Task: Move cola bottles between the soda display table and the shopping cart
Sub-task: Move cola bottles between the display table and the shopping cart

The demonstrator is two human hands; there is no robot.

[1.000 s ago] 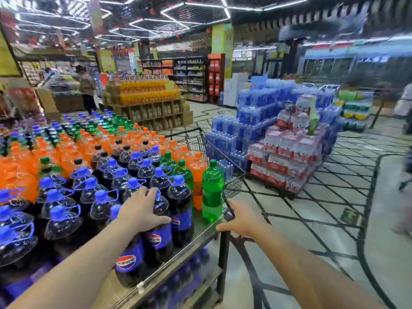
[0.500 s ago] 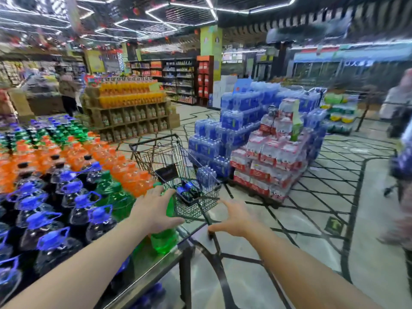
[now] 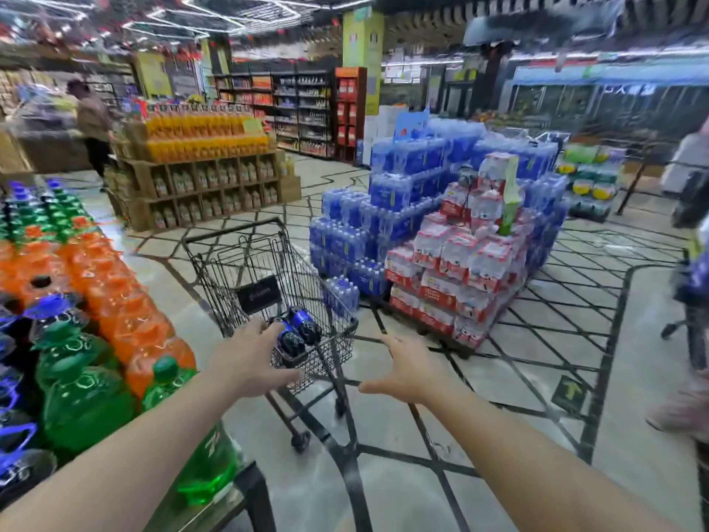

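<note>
Along the left edge of the frame runs the soda display table [image 3: 249, 489], its metal corner showing at the lower left. On it stand dark cola bottles with blue caps [image 3: 53, 305] at the far left, green soda bottles [image 3: 84, 401] nearest the corner, and a long row of orange soda bottles [image 3: 126, 309] stretching back toward the upper left.

Just right of the table, low in the frame, the left hand [image 3: 249, 362] reaches forward with fingers spread and relaxed, holding nothing; its fingertips lie at the near rim of the shopping cart [image 3: 234, 240], though actual contact is hard to judge through the blur. The black wire cart stands on the patterned floor at centre frame. Inside its basket, near the rear, lie two cola bottles [image 3: 299, 332] on their sides, their blue labels facing up.

Right of the cart, the right hand [image 3: 410, 374] hovers over the floor, palm turned inward, fingers wide and straight, gripping nothing.

Beyond, at centre right, sits a stack of shrink-wrapped water packs [image 3: 441, 224], blue ones behind and red-labelled ones in front.
</note>
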